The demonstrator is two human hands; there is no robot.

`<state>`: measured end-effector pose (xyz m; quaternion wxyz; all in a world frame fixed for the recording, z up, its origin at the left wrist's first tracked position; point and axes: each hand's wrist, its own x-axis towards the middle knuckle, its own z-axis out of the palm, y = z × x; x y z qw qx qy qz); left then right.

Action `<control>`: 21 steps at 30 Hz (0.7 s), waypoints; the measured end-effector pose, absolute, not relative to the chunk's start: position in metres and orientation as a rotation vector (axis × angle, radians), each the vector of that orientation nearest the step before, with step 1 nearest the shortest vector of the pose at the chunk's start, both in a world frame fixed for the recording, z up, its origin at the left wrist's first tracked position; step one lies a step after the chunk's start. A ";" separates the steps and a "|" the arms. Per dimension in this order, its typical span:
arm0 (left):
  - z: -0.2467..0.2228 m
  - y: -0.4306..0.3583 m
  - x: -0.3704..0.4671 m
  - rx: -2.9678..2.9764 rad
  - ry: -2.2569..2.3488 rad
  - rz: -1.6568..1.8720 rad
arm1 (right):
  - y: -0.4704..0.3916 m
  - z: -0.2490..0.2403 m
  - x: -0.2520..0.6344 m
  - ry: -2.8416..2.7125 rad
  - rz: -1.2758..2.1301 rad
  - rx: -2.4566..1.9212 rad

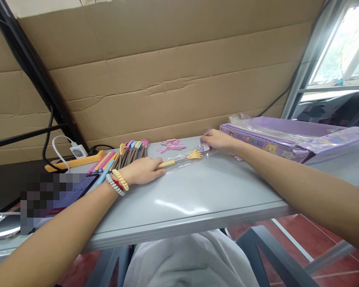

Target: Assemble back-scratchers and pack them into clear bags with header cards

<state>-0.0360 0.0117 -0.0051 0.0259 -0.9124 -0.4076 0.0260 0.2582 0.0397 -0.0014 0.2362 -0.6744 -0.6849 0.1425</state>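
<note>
Hand, left (pixel 146 170): mid-frame, fingers curled around yellow hand-tipped scratcher (pixel 171 162)
Hand, right (pixel 215 139): centre-right, fingertips pinching small purple printed card (pixel 204 146)

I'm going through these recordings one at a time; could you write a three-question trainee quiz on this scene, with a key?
1. Which hand holds the yellow-handled stick?
2. True or false: the purple box is to the right of the loose pink cards.
3. Fill in: the stick's far tip is shaped like a small ____.

Key:
1. The left hand.
2. True.
3. Hand.
</note>
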 end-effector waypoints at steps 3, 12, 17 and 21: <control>-0.005 0.011 -0.036 -2.810 -1.268 0.088 | 0.039 -0.003 0.255 -1.853 0.318 -1.848; -0.005 0.012 -0.036 -2.816 -1.268 0.090 | 0.033 -0.004 0.250 -2.062 -0.097 -1.713; -0.005 0.012 -0.036 -2.816 -1.263 0.084 | 0.033 -0.005 0.250 -2.213 0.030 -1.773; -0.005 0.012 -0.036 -2.813 -1.273 0.089 | 0.036 -0.006 0.252 -2.199 0.057 -1.816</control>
